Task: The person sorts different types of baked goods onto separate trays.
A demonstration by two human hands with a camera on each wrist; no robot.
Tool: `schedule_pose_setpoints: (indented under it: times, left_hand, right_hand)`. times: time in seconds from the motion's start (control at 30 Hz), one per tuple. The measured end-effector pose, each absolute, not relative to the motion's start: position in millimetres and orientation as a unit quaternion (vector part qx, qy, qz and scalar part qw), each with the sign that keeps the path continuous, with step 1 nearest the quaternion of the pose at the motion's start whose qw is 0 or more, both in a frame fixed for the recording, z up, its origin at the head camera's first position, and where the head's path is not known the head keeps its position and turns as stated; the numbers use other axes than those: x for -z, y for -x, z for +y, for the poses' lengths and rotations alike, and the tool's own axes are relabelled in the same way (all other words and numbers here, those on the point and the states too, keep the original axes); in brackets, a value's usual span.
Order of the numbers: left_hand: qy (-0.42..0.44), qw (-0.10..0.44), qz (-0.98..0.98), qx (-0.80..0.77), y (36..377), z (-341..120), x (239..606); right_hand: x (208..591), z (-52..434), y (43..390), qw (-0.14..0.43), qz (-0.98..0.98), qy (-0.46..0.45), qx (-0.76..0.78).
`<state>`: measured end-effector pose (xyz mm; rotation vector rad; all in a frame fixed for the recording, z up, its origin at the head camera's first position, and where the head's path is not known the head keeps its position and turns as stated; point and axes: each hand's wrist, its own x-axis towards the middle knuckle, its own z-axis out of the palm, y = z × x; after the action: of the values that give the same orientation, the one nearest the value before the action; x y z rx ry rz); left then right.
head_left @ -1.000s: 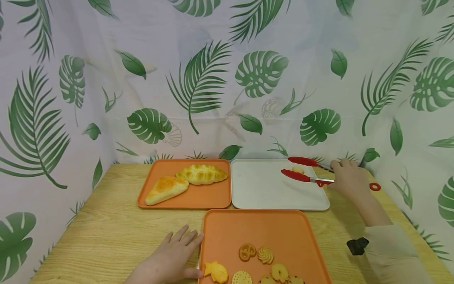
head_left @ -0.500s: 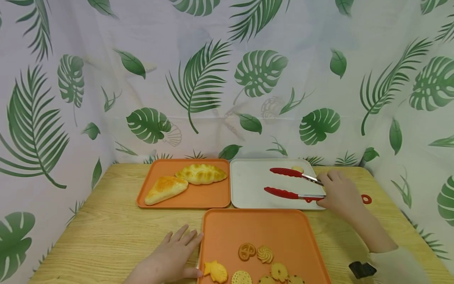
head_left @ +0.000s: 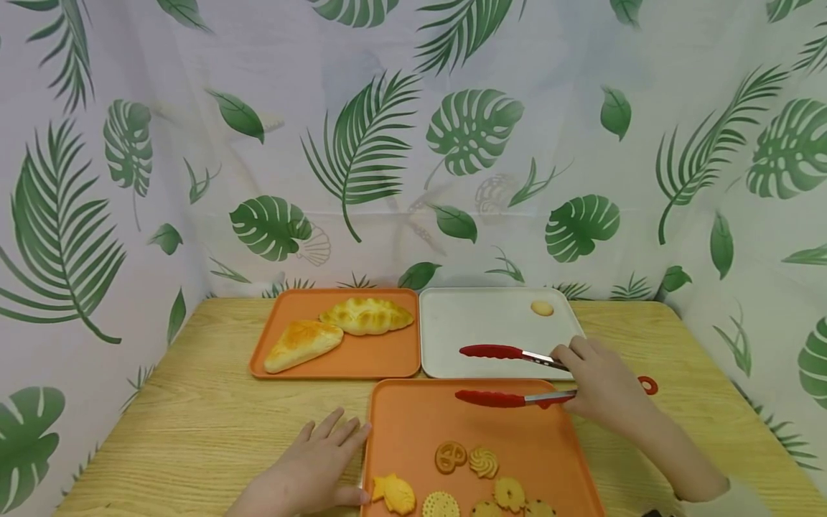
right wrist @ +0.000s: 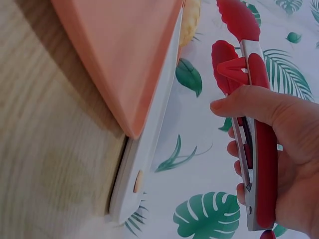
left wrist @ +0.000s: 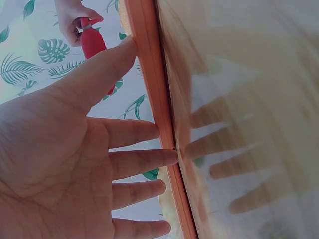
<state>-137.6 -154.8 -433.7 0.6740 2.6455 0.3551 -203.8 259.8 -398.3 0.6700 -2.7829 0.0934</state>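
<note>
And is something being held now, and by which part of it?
The right hand holds the red tongs by their handles; the left hand grips nothing.

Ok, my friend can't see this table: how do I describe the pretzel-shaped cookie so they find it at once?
On the wooden table, find the orange rectangular tray beside the person's left hand. On it, just left of a round swirled cookie, lies the brown pretzel-shaped cookie. Its looped outline and darker brown set it apart from the other cookies.
</note>
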Motion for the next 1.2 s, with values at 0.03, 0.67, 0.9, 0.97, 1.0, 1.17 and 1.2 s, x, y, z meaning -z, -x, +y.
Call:
schedule_pose_setpoints:
  times: [0.03,0.67,0.9,0.97,1.0,1.17,1.2]
  left_hand:
    - [-0.240,0.192,0.943,-0.126,137.8,-154.8,433.6]
    - [-0.242,0.185,0.944,-0.124,138.4,-155.5,433.2]
    - [-0.240,0.192,0.943,-0.130,137.9,-154.8,432.0]
    - [-0.240,0.194,0.942,-0.128,138.1,-154.8,431.9]
    - [-0.240,0.195,0.942,-0.128,138.2,-154.8,432.1]
    - [-0.241,0.198,0.942,-0.126,138.5,-155.0,433.2]
    - [-0.241,0.198,0.942,-0.126,138.6,-155.0,433.5]
  right_hand:
    - [398.8,257.9,201.8,0.133,-0.963,-0.234,-0.032]
    - [409.4,234.3,172.6,0.071,-0.944,-0.321,-0.017]
    - [407.5,227.2,167.5,0.082,-0.939,-0.334,0.000]
    - [407.5,225.6,166.7,0.088,-0.937,-0.337,0.006]
    - [407.5,224.9,166.4,0.092,-0.936,-0.339,0.009]
    - [406.2,222.5,164.4,0.119,-0.927,-0.356,0.025]
    - [406.0,221.8,163.9,0.124,-0.926,-0.356,0.028]
